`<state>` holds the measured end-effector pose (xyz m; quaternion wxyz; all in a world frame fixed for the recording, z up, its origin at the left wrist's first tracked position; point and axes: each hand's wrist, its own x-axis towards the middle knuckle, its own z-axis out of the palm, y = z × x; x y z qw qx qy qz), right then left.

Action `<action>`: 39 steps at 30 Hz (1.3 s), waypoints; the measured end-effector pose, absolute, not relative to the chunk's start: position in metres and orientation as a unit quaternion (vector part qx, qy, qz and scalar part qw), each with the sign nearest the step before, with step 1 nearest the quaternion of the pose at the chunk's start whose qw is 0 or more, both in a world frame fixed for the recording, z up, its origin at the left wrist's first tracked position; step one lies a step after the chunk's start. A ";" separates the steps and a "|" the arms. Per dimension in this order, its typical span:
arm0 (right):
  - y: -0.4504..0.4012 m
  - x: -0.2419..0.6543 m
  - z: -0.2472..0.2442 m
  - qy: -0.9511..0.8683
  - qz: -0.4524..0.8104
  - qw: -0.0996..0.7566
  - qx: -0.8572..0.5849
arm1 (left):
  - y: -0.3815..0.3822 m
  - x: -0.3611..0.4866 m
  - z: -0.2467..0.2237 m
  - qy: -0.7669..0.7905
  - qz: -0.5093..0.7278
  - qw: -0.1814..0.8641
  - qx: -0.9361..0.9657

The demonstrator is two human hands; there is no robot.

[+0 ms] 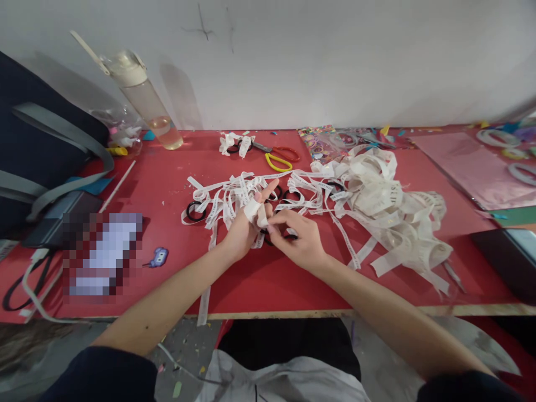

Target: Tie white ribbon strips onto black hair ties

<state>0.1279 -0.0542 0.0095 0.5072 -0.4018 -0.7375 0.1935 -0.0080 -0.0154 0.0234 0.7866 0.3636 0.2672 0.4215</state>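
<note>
A strip of white ribbon (252, 210) is looped over my left hand (245, 226), whose index finger points up and to the right. The thumb and index finger of my right hand (298, 237) pinch the ribbon beside it. Around and behind both hands lie printed white ribbons (215, 204) tangled with several black rings, one black ring (196, 211) at the left of the heap. To the right is a bigger pile of wide cream ribbon (385, 206). Fingers of the left hand are partly hidden behind the ribbon.
Scissors (278, 158) with red and yellow handles lie behind the heap on the red table (167, 190). A tall bottle (151, 106), a pixelated phone (106, 254) and a purple trinket (158, 257) are on the left. Pink sheets (473, 167) and a dark box (506, 259) are at right.
</note>
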 end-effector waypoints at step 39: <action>-0.033 0.163 0.023 -0.814 0.207 0.413 -0.353 | -0.013 -0.026 0.018 0.312 0.286 0.565 0.708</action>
